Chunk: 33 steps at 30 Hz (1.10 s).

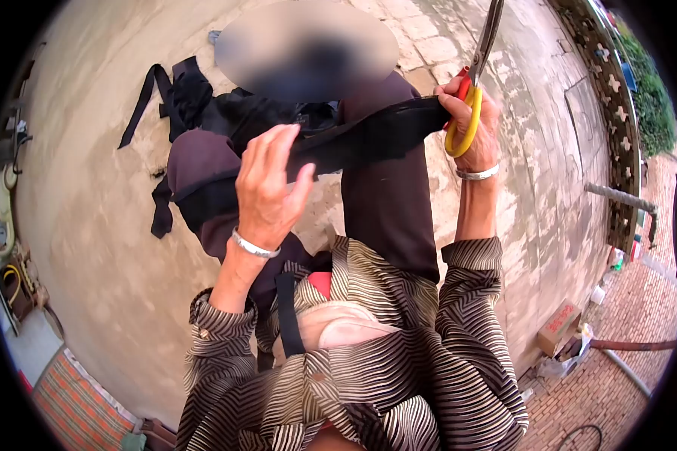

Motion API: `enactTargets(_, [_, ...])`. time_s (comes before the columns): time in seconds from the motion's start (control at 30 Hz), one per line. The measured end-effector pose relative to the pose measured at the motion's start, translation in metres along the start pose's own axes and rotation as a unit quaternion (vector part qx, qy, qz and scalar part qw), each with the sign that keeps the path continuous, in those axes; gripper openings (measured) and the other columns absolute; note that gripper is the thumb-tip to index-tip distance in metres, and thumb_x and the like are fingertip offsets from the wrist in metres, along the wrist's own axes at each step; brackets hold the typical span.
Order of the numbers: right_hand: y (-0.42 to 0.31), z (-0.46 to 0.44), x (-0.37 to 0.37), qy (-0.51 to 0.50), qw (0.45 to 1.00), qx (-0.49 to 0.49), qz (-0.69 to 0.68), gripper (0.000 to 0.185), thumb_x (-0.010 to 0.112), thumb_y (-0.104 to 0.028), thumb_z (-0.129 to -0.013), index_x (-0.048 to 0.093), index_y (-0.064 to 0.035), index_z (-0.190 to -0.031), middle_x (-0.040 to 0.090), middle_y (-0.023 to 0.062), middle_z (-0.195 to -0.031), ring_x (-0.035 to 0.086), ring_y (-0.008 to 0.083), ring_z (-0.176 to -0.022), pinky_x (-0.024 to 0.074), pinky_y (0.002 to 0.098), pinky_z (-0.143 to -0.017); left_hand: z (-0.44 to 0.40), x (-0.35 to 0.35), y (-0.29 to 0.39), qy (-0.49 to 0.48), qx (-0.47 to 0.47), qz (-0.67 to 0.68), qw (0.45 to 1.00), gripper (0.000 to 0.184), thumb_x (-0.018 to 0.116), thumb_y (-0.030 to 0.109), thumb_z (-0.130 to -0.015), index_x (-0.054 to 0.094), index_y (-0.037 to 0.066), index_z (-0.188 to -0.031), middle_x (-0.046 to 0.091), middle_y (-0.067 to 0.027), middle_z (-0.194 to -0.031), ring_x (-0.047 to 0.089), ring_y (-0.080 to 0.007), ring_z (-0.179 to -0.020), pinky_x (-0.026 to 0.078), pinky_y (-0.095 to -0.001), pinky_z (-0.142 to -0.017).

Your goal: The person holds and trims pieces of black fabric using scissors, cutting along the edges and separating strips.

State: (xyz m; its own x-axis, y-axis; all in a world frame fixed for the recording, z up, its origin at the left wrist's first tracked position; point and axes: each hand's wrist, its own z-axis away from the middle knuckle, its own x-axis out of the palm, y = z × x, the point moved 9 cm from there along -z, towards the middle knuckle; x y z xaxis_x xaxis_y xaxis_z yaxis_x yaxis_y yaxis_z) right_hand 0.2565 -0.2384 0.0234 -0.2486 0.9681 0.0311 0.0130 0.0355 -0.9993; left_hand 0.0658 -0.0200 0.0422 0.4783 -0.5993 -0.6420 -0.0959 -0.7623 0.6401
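Note:
A long strip of black cloth (376, 139) stretches across my lap, above the knees of my dark trousers. My right hand (474, 131) closes on its right end and also holds a pair of scissors (487, 41), one handle yellow and one red, blades pointing up and away. Over the strip's left part is my left hand (271, 184), fingers extended and thumb apart; whether it touches the cloth I cannot tell. More black cloth (226, 113) lies beyond my left knee, with loose straps trailing on the ground.
Pale, worn concrete ground (113, 248) surrounds me. A blurred patch covers the area ahead. At the right are a low patterned wall (617, 113), a cardboard box (559, 328) and brick paving (609, 391). A striped orange mat (79, 398) lies at lower left.

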Motion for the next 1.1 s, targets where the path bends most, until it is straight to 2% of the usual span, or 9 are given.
enactTargets(0.2, [0.006, 0.003, 0.003, -0.021, 0.994, 0.081, -0.067, 0.011, 0.067, 0.001, -0.081, 0.063, -0.0006, -0.091, 0.062, 0.0045, -0.084, 0.057, 0.0095, -0.073, 0.0446, 0.0233, -0.063, -0.036, 0.047, 0.013, -0.046, 0.036, 0.026, 0.998, 0.042, 0.073, 0.005, -0.075, 0.059, -0.002, -0.114, 0.063, -0.0181, -0.111, 0.062, -0.0346, -0.101, 0.05, -0.039, -0.088])
enactTargets(0.37, [0.007, 0.0, 0.005, -0.066, 0.986, 0.057, -0.141, 0.013, 0.068, 0.002, -0.081, 0.061, 0.0016, -0.093, 0.064, 0.0074, -0.086, 0.06, 0.0129, -0.077, 0.0475, 0.0242, -0.068, -0.042, 0.071, 0.0, -0.073, 0.009, 0.083, 0.994, 0.019, 0.069, 0.003, -0.079, 0.062, -0.002, -0.096, 0.066, -0.0161, -0.086, 0.067, -0.0331, -0.075, 0.053, -0.0363, -0.068])
enactTargets(0.43, [0.008, -0.001, 0.005, -0.083, 0.985, 0.056, -0.142, 0.016, 0.067, 0.003, -0.081, 0.06, 0.0018, -0.095, 0.064, 0.0081, -0.088, 0.06, 0.0137, -0.079, 0.0484, 0.0248, -0.071, -0.043, 0.067, -0.003, -0.058, 0.014, 0.098, 0.993, 0.011, 0.066, 0.001, -0.081, 0.064, -0.001, -0.092, 0.063, -0.0142, -0.075, 0.065, -0.0245, -0.064, 0.049, -0.0316, -0.06])
enactTargets(0.53, [0.006, 0.003, 0.006, -0.089, 0.983, 0.053, -0.15, 0.019, 0.067, 0.005, -0.079, 0.06, 0.0015, -0.097, 0.064, 0.0084, -0.091, 0.061, 0.0141, -0.08, 0.0489, 0.0255, -0.071, -0.033, 0.073, -0.025, -0.144, -0.131, 0.175, 0.965, 0.01, 0.061, 0.0, -0.087, 0.065, -0.004, -0.095, 0.061, -0.002, -0.071, 0.051, -0.0009, -0.064, 0.041, -0.0208, -0.057])
enactTargets(0.67, [0.004, 0.007, 0.006, -0.094, 0.985, 0.059, -0.135, 0.022, 0.066, 0.007, -0.078, 0.059, 0.0009, -0.098, 0.064, 0.0088, -0.092, 0.061, 0.0141, -0.079, 0.0492, 0.0257, -0.07, -0.022, 0.067, -0.027, -0.218, -0.231, 0.346, 0.883, 0.008, 0.062, -0.001, -0.085, 0.065, -0.004, -0.091, 0.059, 0.0064, -0.075, 0.05, -0.0002, -0.065, 0.04, -0.0189, -0.058])
enactTargets(0.77, [-0.005, 0.008, 0.01, -0.091, 0.988, 0.052, -0.115, 0.021, 0.065, 0.006, -0.078, 0.06, 0.0002, -0.097, 0.065, 0.0084, -0.09, 0.06, 0.0126, -0.075, 0.0476, 0.0244, -0.066, -0.014, 0.05, -0.025, -0.285, -0.258, 0.33, 0.862, 0.007, 0.061, -0.001, -0.082, 0.064, -0.003, -0.089, 0.058, 0.0061, -0.074, 0.051, -0.0002, -0.066, 0.04, -0.018, -0.059])
enactTargets(0.97, [-0.036, 0.008, 0.03, -0.081, 0.996, -0.02, -0.019, 0.013, 0.065, 0.003, -0.077, 0.063, -0.0002, -0.09, 0.065, 0.0057, -0.087, 0.054, 0.0083, -0.068, 0.0422, 0.0215, -0.059, 0.004, -0.009, -0.057, -0.226, -0.254, 0.158, 0.927, 0.014, 0.053, -0.008, -0.077, 0.062, -0.004, -0.086, 0.061, 0.001, -0.071, 0.057, -0.0034, -0.066, 0.043, -0.0206, -0.059])
enactTargets(1.03, [-0.049, 0.009, 0.04, -0.075, 0.996, -0.045, 0.006, 0.013, 0.065, 0.002, -0.077, 0.062, 0.0002, -0.09, 0.065, 0.0057, -0.087, 0.054, 0.0088, -0.069, 0.0428, 0.022, -0.061, -0.008, -0.047, -0.055, -0.153, -0.135, 0.041, 0.978, 0.016, 0.053, -0.009, -0.074, 0.063, -0.003, -0.086, 0.063, -0.0055, -0.07, 0.062, -0.009, -0.065, 0.046, -0.023, -0.061])
enactTargets(1.1, [-0.059, 0.013, 0.058, -0.104, 0.993, -0.064, 0.007, 0.015, 0.065, 0.003, -0.077, 0.061, 0.0006, -0.091, 0.064, 0.0057, -0.087, 0.055, 0.0099, -0.074, 0.0441, 0.0228, -0.065, -0.021, -0.094, -0.041, -0.032, -0.027, -0.112, 0.993, 0.023, 0.054, -0.01, -0.073, 0.065, 0.0, -0.09, 0.065, -0.014, -0.077, 0.066, -0.0264, -0.068, 0.05, -0.0296, -0.064])
